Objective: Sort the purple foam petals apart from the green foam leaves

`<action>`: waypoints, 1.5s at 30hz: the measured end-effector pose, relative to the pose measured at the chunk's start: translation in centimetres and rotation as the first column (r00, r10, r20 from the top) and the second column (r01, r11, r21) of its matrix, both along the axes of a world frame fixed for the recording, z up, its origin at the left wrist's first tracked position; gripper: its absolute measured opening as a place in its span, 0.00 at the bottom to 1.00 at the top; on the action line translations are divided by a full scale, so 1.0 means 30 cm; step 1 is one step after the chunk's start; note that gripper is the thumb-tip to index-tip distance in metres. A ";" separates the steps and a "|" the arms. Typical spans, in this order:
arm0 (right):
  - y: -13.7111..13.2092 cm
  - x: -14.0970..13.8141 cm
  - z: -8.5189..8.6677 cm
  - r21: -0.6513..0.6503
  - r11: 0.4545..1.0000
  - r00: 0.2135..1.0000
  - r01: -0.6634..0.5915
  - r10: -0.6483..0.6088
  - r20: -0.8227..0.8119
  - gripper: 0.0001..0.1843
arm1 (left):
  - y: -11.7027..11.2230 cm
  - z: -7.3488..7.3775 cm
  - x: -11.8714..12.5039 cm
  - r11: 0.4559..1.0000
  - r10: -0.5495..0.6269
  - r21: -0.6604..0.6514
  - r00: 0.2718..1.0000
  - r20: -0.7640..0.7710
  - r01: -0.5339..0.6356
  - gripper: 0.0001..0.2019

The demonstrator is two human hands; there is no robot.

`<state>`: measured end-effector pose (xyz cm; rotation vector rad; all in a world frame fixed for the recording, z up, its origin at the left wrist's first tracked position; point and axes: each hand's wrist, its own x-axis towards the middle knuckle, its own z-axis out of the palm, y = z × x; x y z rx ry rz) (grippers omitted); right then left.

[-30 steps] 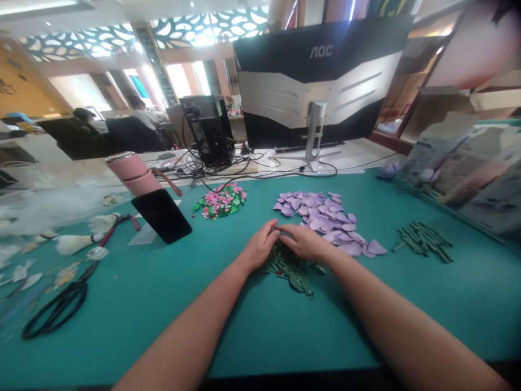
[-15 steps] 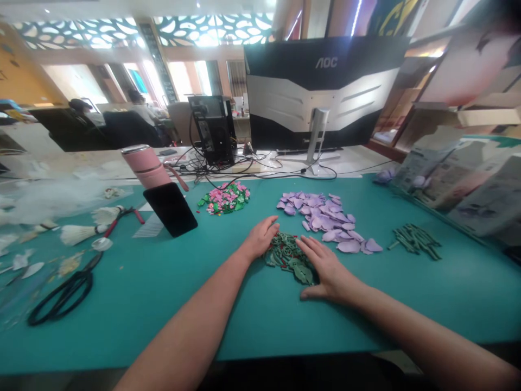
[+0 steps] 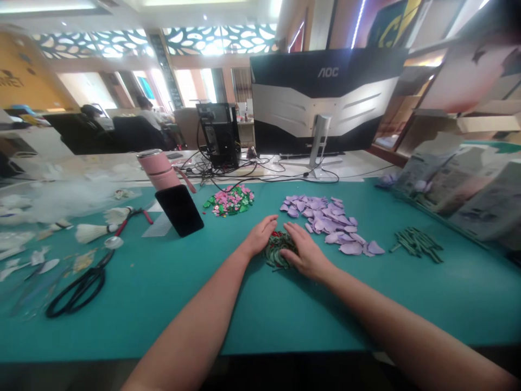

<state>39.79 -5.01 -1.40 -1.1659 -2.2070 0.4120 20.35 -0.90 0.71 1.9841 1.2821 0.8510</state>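
Observation:
A small heap of dark green pieces with bits of red [image 3: 277, 255] lies on the green mat [image 3: 260, 315], between my two hands. My left hand [image 3: 262, 237] rests against the heap's left side, fingers stretched out. Against the right side is my right hand [image 3: 304, 251], its fingers extended and its thumb reaching over the pieces. Neither hand grips anything; part of the heap is hidden beneath them. Just beyond lie many purple petal-shaped pieces [image 3: 321, 217], and past my left hand sits a pile of pink and green pieces [image 3: 231, 201].
Green stick-like pieces [image 3: 417, 243] lie at the right, near cardboard boxes [image 3: 464, 179]. A phone [image 3: 179, 210] leans on a pink bottle [image 3: 158, 169]. Black scissors [image 3: 79, 290], red-handled pliers [image 3: 132, 218] and shuttlecocks [image 3: 95, 232] lie left. A monitor [image 3: 325, 103] stands behind.
My right hand has moved left and inward, pushing the green pieces into a tighter heap against my left hand. My left hand stays nearly in place. The camera view has shifted slightly.

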 end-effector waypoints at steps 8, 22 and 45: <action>0.013 0.116 0.005 0.071 0.989 0.987 -0.127 0.119 0.104 0.23 | -0.134 0.055 0.073 0.978 -0.115 0.101 0.877 -0.467 0.182 0.30; -0.121 0.148 0.008 0.111 0.981 0.966 -0.162 0.135 0.219 0.22 | -0.288 0.021 -0.048 0.954 -0.095 0.152 0.742 -0.663 0.257 0.27; -0.033 0.639 0.090 0.141 0.872 0.883 0.469 -0.469 -0.040 0.16 | -0.305 0.206 0.152 0.819 -0.095 0.512 0.941 -0.326 0.260 0.09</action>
